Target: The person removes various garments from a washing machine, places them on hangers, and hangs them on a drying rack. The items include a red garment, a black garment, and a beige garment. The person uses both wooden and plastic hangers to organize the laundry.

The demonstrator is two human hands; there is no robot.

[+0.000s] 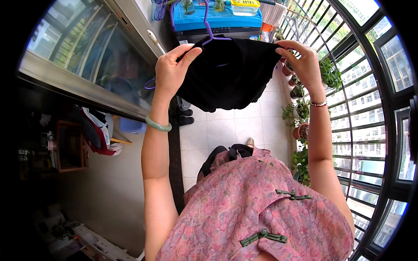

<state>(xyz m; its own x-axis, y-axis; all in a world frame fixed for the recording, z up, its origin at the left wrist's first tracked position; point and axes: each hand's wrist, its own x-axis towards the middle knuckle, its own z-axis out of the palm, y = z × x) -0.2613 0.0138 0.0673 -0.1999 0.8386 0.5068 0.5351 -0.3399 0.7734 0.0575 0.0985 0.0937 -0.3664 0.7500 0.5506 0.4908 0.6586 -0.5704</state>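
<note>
A black garment [230, 82] hangs spread out in front of me on a purple hanger [209, 30], its hook sticking up above the neck opening. My left hand [172, 69] is closed in a pinch on the garment's left shoulder. At the opposite shoulder, my right hand [303, 63] pinches the cloth between thumb and fingers, and a bit of purple shows beside them. The garment's lower edge droops loosely over the tiled floor. Most of the hanger's bar is hidden inside the cloth.
Beyond the garment stands a blue-topped washing machine or cabinet [191, 22] bearing glass jars and a yellow-lidded container [244, 6]. Purple hangers [159, 9] cluster at its left. Potted plants [301, 111] line the barred window [355, 108] on the right. A sliding glass door [98, 52] is at left.
</note>
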